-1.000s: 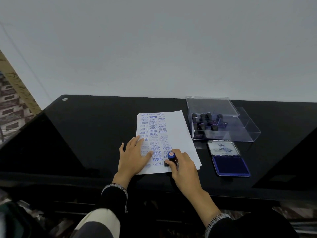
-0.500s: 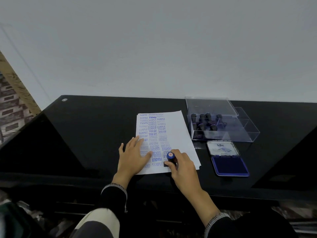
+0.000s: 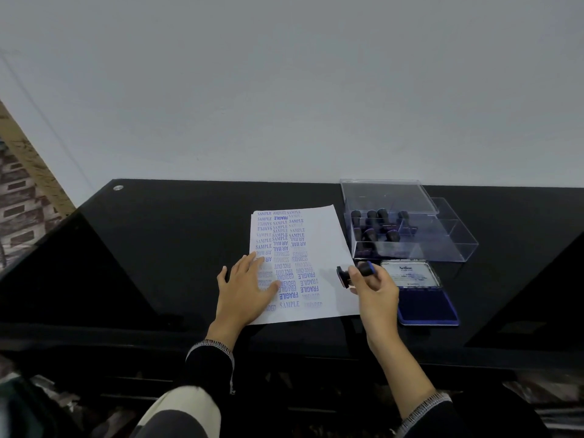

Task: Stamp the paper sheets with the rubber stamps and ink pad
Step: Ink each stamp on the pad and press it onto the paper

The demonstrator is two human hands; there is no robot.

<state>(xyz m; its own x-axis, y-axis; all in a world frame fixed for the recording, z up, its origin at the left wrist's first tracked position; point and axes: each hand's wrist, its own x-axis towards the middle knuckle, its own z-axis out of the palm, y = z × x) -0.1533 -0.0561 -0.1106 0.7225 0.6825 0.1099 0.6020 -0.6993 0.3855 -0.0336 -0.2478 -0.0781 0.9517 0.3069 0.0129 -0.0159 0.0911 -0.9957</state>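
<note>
Right hand (image 3: 374, 287), gripping the rubber stamp (image 3: 355, 273), is lifting off the paper (image 3: 319, 235) toward the ink pad (image 3: 426, 306), probably re-inking; press evenly. Left hand (image 3: 248, 287), fingers flat, is pinning the paper.

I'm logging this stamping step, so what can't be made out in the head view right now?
- Rubber stamp face: turned sideways and blurred, wording unreadable.
- Prints beneath the left hand: covered on the paper sheets.
- Ink pad lid label: small print too small.
- Stamps in the clear box: dark, overlapping, count uncertain.
</note>
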